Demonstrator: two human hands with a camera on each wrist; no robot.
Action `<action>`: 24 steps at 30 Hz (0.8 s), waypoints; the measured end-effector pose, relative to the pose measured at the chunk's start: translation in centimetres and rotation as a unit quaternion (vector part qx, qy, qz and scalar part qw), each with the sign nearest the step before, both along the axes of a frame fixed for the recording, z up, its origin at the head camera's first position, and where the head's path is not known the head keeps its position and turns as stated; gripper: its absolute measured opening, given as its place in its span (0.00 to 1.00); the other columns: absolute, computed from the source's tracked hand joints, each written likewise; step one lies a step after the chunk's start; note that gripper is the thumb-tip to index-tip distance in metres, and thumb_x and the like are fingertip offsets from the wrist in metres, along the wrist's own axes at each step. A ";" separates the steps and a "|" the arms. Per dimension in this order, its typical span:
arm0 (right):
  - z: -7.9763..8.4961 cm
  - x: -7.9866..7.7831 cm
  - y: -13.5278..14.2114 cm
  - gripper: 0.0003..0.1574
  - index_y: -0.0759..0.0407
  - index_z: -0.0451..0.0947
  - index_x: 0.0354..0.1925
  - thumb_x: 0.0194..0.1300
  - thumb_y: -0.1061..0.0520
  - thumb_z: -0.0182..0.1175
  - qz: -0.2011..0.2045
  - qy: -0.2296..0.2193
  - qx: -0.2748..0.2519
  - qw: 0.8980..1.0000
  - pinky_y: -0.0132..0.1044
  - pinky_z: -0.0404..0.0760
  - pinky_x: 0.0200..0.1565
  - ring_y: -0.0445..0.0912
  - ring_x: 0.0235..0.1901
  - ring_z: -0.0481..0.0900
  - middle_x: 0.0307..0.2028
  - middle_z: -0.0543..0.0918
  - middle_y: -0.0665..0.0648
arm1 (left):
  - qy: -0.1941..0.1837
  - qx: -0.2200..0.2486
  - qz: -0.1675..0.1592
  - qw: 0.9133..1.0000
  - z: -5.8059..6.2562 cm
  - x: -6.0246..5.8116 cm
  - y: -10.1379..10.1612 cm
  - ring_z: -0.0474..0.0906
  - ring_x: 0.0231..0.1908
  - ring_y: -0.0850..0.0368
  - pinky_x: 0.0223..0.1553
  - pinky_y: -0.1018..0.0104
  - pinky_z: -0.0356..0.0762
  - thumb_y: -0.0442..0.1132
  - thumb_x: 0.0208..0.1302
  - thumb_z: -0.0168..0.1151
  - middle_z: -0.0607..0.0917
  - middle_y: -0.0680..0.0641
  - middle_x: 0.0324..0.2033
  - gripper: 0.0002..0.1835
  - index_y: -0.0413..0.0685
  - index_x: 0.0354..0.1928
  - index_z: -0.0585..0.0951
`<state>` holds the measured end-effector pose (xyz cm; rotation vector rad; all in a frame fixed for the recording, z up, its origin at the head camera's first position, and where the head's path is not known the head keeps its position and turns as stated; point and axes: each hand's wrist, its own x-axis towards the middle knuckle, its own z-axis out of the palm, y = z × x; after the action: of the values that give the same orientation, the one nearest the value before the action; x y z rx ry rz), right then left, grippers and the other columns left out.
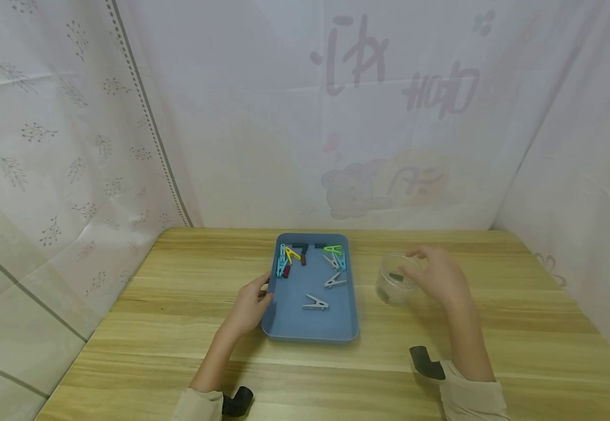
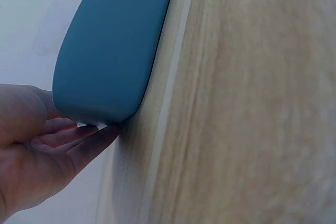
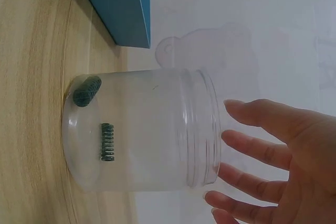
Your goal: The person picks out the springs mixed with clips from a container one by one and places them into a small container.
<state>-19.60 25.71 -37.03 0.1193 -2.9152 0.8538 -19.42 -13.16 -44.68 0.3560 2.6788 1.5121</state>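
My left hand (image 1: 249, 305) rests against the left side of a blue tray (image 1: 310, 324). In the left wrist view its fairly straight fingers (image 2: 86, 145) touch the tray's outer wall near the table. My right hand (image 1: 436, 278) hovers at the mouth of a clear round jar (image 3: 152, 129), fingers spread and holding nothing. Inside the jar are two small dark green ribbed pieces: one (image 3: 87, 91) lies at the bottom, while the other (image 3: 107, 142) appears slightly above it. The tray contains several clothespins, including a yellow one (image 1: 292, 255), a lime green one (image 1: 333, 249) and a grey one (image 1: 316, 303).
Small dark green (image 1: 300, 245) and dark red pieces (image 1: 286, 271) also lie in the tray, toward its far end. The jar stands upright on the wooden table (image 1: 189, 275), right of the tray. A pale printed curtain (image 1: 262, 117) hangs behind the table.
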 end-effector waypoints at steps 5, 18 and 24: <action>0.3 0.1 -0.5 0.31 0.68 0.79 0.63 0.74 0.46 0.64 0.005 0.012 -0.003 1.000 0.77 0.71 0.62 0.77 0.67 0.68 0.66 0.75 0.78 | 0.002 -0.001 0.000 1.000 0.0 0.0 0.0 0.80 0.61 0.27 0.56 0.43 0.86 0.23 0.75 0.55 0.72 0.23 0.70 0.29 0.24 0.76 0.64; 1.0 0.2 -2.5 0.28 0.68 0.80 0.62 0.72 0.51 0.65 0.019 0.038 -0.014 0.999 0.73 0.72 0.63 0.72 0.65 0.72 0.62 0.80 0.73 | 0.001 0.000 0.000 1.000 0.1 0.0 0.0 0.80 0.61 0.26 0.57 0.42 0.85 0.24 0.76 0.54 0.72 0.23 0.70 0.29 0.24 0.76 0.64; 1.1 0.2 -3.1 0.28 0.67 0.79 0.63 0.73 0.52 0.64 0.024 0.034 -0.010 0.999 0.73 0.72 0.64 0.72 0.66 0.72 0.63 0.80 0.73 | 0.004 0.000 0.001 1.000 0.2 -0.1 0.1 0.80 0.61 0.26 0.58 0.42 0.85 0.24 0.75 0.54 0.72 0.23 0.69 0.29 0.24 0.76 0.63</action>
<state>-19.42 22.60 -35.97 0.2149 -2.8498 0.8686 -19.51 -13.10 -44.52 0.3605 2.6866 1.5146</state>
